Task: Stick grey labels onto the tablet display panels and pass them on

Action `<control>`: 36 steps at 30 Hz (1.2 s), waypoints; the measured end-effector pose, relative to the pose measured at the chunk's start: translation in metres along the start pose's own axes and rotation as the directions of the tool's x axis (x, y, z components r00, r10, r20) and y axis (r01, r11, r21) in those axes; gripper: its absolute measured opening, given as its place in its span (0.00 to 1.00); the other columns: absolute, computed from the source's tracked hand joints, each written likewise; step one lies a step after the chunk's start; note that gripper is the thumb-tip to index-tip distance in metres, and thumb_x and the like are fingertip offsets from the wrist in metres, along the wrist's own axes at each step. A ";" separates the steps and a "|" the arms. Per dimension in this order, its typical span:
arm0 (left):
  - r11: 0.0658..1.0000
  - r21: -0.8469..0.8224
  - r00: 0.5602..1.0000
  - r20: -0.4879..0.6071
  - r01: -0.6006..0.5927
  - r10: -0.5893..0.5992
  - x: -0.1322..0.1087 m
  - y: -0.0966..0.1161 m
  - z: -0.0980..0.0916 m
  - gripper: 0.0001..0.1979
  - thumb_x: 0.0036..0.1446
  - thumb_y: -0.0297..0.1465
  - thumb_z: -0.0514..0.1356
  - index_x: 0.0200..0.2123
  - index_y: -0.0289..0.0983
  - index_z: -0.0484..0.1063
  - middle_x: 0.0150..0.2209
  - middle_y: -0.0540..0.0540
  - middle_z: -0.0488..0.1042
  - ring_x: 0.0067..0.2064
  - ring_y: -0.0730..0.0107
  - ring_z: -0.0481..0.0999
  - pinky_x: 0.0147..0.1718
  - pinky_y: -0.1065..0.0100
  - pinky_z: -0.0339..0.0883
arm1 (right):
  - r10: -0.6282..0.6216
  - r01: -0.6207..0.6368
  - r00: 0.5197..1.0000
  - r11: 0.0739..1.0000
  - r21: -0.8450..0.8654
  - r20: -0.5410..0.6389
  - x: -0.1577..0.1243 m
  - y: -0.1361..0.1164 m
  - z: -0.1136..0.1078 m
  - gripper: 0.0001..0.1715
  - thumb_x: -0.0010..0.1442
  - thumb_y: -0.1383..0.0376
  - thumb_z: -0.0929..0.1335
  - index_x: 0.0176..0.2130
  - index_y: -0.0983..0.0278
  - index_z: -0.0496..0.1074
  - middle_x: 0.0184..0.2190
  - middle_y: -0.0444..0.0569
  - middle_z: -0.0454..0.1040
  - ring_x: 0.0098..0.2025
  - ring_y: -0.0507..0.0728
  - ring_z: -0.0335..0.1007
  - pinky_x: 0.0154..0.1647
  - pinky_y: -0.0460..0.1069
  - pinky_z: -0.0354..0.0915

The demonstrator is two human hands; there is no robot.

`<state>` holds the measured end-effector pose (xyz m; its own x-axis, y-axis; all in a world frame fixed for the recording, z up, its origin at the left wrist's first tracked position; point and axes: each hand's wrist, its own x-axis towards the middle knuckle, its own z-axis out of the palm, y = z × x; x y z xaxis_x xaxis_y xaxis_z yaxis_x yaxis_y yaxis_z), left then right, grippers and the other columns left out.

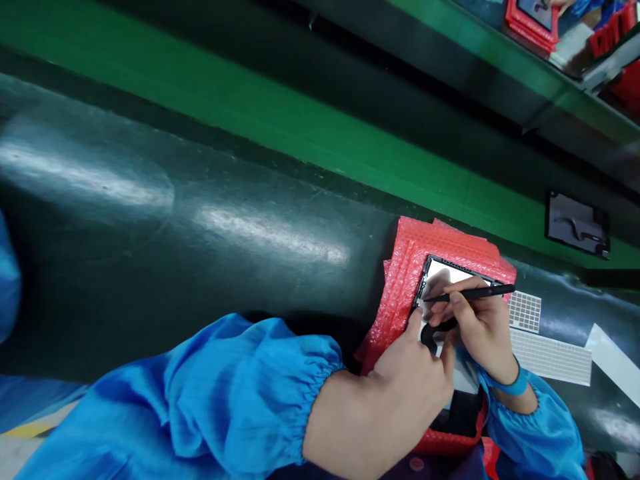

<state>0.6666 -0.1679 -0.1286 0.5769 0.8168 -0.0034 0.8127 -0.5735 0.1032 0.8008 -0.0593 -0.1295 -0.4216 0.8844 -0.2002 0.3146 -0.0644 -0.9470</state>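
A flat, tablet-like device with a black frame and a bright silvery panel [443, 272] lies on a stack of red bubble-wrap sheets [405, 267]. My right hand [483, 327] grips slim black tweezers [480, 292] like a pen. Their pointed end is over the panel's left edge, near a small pale piece too tiny to make out. My left hand [413, 370] rests on the device's near part with index finger and thumb stretched out and apart. The index fingertip is close to the tweezers' tip. A black strip [429, 338] on the panel is partly covered by this hand.
Right of the device lie a sheet of small square stickers [525, 312], a longer gridded sheet [553, 357] and a white strip [617, 363]. A second black-framed panel [577, 223] lies on the green band beyond. Another person's hand [563, 5] shows at the far top right near red wrap.
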 end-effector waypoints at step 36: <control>0.491 -0.786 0.856 0.090 0.375 -0.508 -0.011 -0.065 -0.014 0.11 0.73 0.34 0.50 0.34 0.42 0.59 0.29 0.54 0.66 0.28 0.70 0.63 0.31 0.65 0.56 | -0.290 0.458 0.799 0.861 0.221 -0.526 -0.034 0.085 -0.037 0.08 0.73 0.58 0.72 0.44 0.60 0.75 0.27 0.45 0.84 0.25 0.58 0.82 0.33 0.55 0.80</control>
<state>0.6057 -0.1386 -0.1209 0.0884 0.9854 -0.1453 0.5507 0.0732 0.8315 0.8733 -0.0778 -0.1937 0.0193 0.9689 0.2468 -0.1101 0.2474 -0.9626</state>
